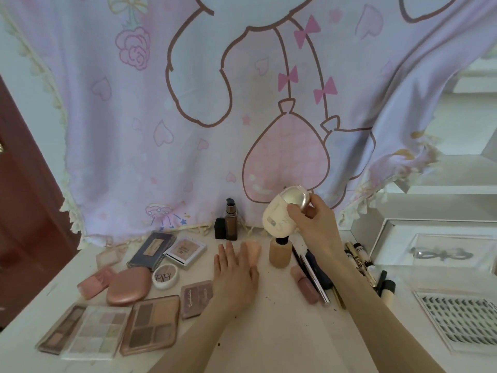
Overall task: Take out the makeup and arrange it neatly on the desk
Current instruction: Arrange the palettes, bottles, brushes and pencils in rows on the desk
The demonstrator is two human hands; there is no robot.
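Observation:
My right hand [314,219] holds a cream oval compact [279,216] tilted in the air, above a peach foundation bottle [280,253] that stands on the white desk [282,324]. My left hand [235,275] lies flat on the desk with fingers spread, its fingertips by a peach makeup sponge [251,247]. Several eyeshadow palettes [152,324] lie at the front left, with a pink oval compact [129,285] and a round white pot [165,275] behind them. A dark foundation bottle [231,219] stands at the back.
A pastel cartoon cloth [188,117] hangs behind the desk. Pencils and tubes [314,275] lie in a loose pile under my right forearm. A clear tray [441,249] and a card of false lashes [460,319] sit at the right. A dark red door [24,211] is at left.

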